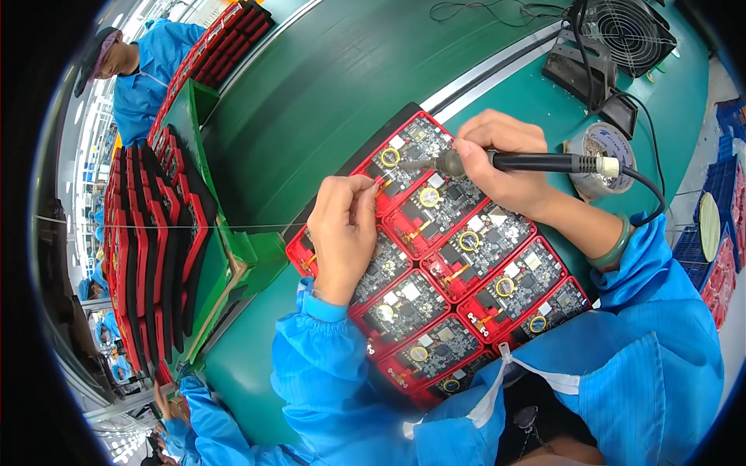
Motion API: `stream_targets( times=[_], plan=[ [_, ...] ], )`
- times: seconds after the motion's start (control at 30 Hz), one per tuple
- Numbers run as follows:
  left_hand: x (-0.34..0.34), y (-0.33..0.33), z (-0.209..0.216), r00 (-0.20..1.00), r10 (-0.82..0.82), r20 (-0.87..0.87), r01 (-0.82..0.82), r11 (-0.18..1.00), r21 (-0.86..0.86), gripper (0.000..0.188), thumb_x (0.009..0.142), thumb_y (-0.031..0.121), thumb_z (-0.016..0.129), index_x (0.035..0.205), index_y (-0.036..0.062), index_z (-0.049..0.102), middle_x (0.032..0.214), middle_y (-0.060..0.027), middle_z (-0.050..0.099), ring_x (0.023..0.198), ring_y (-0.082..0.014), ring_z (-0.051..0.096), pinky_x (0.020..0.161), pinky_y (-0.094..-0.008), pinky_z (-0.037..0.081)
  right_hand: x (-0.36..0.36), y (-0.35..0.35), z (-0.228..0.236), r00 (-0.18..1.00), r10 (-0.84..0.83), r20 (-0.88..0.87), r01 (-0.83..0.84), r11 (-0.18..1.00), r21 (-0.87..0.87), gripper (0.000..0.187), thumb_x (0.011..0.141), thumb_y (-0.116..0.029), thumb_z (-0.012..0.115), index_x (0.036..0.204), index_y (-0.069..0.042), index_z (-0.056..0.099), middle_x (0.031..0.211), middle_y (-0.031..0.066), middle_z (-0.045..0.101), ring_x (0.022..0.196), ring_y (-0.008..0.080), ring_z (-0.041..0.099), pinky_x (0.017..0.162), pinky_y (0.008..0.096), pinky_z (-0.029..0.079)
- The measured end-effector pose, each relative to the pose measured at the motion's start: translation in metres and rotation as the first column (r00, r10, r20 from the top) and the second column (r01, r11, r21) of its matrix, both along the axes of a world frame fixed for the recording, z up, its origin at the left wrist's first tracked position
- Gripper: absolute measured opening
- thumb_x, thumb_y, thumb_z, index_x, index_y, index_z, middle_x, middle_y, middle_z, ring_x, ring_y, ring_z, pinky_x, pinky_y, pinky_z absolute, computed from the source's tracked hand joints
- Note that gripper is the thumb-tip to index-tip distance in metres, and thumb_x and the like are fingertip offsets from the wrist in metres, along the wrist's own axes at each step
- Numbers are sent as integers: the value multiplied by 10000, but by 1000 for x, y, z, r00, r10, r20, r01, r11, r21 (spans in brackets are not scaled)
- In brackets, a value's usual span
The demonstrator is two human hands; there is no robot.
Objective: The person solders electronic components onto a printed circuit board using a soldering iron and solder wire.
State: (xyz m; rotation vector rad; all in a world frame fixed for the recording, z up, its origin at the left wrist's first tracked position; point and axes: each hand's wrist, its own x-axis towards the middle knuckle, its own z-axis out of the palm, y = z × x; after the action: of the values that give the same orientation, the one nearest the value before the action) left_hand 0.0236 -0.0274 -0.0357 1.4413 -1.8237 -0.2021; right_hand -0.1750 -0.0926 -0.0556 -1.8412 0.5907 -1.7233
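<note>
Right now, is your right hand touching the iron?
Touching. The head view shows the right hand wrapped around the iron's black handle.

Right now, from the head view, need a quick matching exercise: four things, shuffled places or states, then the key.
Things:
1. soldering iron
2. fan
3. tape roll
4. left hand

Places or states:
A. round and pale, below the fan in the picture
B. over the circuit boards, left of the iron's tip
C. gripped in the right hand
D. near the picture's top right, with a round wire grille

Pairs: 1-C, 2-D, 3-A, 4-B
</note>
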Motion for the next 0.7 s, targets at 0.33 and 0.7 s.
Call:
stream_targets(
  times=[0.33,0.7],
  plan=[
    [-5,-6,-2,1000,1,-5,-1,999,38,84,765,-4,641,826,3,584,742,-107,546,575,-200,538,510,-291,436,0,1,2,1000,12,-20,-13,1000,-20,78,716,31,620,649,19,583,597,66,552,484,102,493,431,235,369],
    [-5,-16,-5,997,0,78,-6,997,78,143,747,22,641,888,29,621,726,-106,530,637,-263,541,565,-343,443,-4,4,7,989,42,-141,-44,999,-11,50,719,45,574,673,44,554,683,130,596,581,173,568,500,256,433]
  ],
)
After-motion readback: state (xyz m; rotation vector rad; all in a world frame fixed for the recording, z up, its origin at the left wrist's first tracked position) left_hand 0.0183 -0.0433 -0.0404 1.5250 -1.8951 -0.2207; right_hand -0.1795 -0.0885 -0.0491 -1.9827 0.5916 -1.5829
